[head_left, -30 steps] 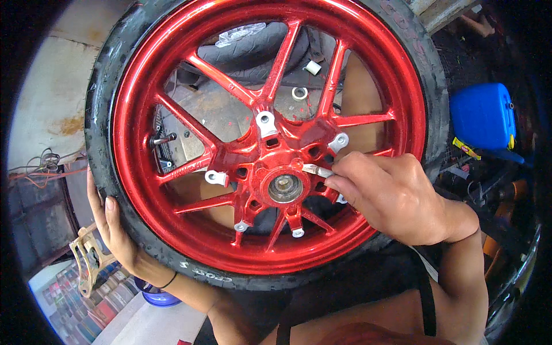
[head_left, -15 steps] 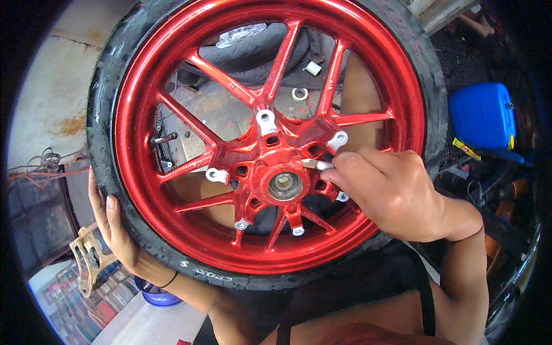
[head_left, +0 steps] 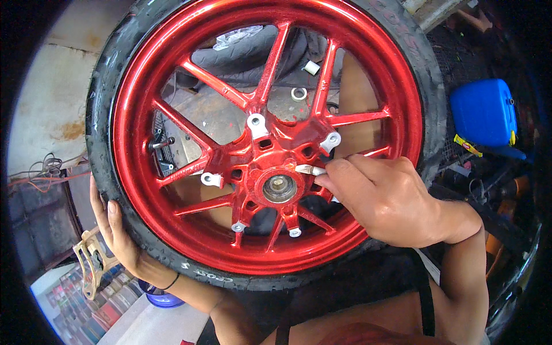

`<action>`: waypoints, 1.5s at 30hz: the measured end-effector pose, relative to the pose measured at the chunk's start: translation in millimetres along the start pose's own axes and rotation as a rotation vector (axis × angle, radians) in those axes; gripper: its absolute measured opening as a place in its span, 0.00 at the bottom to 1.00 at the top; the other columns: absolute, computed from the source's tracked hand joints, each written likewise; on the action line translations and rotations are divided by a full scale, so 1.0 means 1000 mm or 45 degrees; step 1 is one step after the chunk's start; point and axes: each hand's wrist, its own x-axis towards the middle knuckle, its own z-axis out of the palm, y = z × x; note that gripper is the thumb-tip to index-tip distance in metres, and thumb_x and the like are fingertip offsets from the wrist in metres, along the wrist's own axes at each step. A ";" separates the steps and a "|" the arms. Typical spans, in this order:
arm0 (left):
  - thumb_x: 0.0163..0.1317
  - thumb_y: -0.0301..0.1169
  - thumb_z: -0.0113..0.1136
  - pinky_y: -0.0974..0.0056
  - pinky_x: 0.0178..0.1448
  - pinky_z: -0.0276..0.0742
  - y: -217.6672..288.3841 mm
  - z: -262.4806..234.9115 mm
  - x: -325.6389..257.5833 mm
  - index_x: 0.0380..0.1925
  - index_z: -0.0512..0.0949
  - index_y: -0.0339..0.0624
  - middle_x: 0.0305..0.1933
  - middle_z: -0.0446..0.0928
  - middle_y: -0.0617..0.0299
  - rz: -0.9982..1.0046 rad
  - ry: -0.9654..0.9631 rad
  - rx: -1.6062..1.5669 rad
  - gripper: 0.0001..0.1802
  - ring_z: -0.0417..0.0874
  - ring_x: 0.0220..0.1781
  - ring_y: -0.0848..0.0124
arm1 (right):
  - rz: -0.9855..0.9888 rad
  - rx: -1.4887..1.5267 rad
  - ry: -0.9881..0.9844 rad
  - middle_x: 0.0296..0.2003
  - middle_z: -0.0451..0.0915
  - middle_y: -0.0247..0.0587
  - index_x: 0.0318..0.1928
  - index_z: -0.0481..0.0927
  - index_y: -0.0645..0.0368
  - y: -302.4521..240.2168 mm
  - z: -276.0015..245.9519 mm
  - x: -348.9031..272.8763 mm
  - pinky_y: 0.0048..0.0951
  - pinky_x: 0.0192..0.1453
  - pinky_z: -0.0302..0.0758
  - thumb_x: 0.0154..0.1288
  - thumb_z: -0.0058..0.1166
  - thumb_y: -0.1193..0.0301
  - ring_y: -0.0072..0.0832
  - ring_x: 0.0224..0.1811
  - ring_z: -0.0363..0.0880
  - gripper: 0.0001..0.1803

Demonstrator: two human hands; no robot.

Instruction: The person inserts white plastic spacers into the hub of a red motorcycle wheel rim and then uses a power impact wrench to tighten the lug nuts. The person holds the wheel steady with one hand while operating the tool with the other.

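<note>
A glossy red spoked wheel (head_left: 167, 230) with a black tyre (head_left: 428, 115) fills the middle of the view. It has bare silver bolt lugs (head_left: 256, 125) around a hub (head_left: 279, 190). My right hand (head_left: 388, 198) pinches a slim tool (head_left: 306, 169), its pale tip meeting the red hub face just above the round bearing opening. Whether it is a small brush or a blade, I cannot make out. At the lower left, my left hand (head_left: 118, 230) rests against the tyre's outer edge, thumb on the sidewall and fingers stretched out.
Through the spokes show another tyre (head_left: 241, 63), a tape roll (head_left: 299, 94) and a small white cylinder (head_left: 311, 68) on the floor. A blue jerrycan (head_left: 483, 112) stands at right. A gold-coloured bracket (head_left: 86, 267) and a purple round part (head_left: 163, 297) lie at lower left.
The wheel's hub and lugs have shifted slightly left in view. My right hand and the tool have moved a little left and down, the tip still at the hub.
</note>
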 end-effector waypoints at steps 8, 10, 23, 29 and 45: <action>0.71 0.33 0.50 0.57 0.77 0.53 0.003 0.003 -0.001 0.72 0.57 0.32 0.73 0.61 0.47 0.045 -0.019 0.064 0.32 0.63 0.73 0.61 | -0.038 -0.048 0.019 0.22 0.71 0.42 0.34 0.74 0.66 0.004 0.001 0.003 0.34 0.20 0.74 0.60 0.63 0.74 0.35 0.18 0.74 0.10; 0.71 0.33 0.49 0.57 0.77 0.52 0.000 -0.004 0.000 0.72 0.57 0.31 0.73 0.61 0.47 0.065 -0.027 0.094 0.32 0.62 0.74 0.62 | -0.047 -0.051 0.007 0.22 0.71 0.41 0.34 0.75 0.66 0.004 -0.001 0.004 0.34 0.20 0.74 0.60 0.63 0.74 0.35 0.18 0.75 0.10; 0.70 0.32 0.50 0.57 0.78 0.51 0.002 0.000 0.000 0.71 0.58 0.30 0.74 0.60 0.48 0.069 -0.031 0.053 0.32 0.62 0.74 0.63 | -0.112 -0.212 0.155 0.23 0.73 0.38 0.31 0.76 0.61 0.004 -0.001 0.007 0.32 0.16 0.73 0.56 0.59 0.73 0.32 0.18 0.77 0.06; 0.69 0.31 0.50 0.58 0.77 0.52 0.001 -0.005 0.000 0.71 0.58 0.30 0.73 0.61 0.48 0.059 -0.041 0.007 0.32 0.62 0.74 0.63 | -0.153 -0.249 0.061 0.25 0.76 0.43 0.40 0.79 0.68 0.001 -0.022 0.016 0.34 0.22 0.73 0.55 0.66 0.73 0.34 0.21 0.78 0.14; 0.50 0.34 0.72 0.63 0.39 0.76 0.084 0.106 -0.047 0.41 0.81 0.33 0.40 0.81 0.52 0.740 -0.777 0.402 0.20 0.82 0.36 0.63 | -0.447 0.117 0.047 0.26 0.78 0.42 0.37 0.80 0.68 0.006 -0.030 0.017 0.31 0.22 0.75 0.48 0.69 0.73 0.32 0.22 0.79 0.16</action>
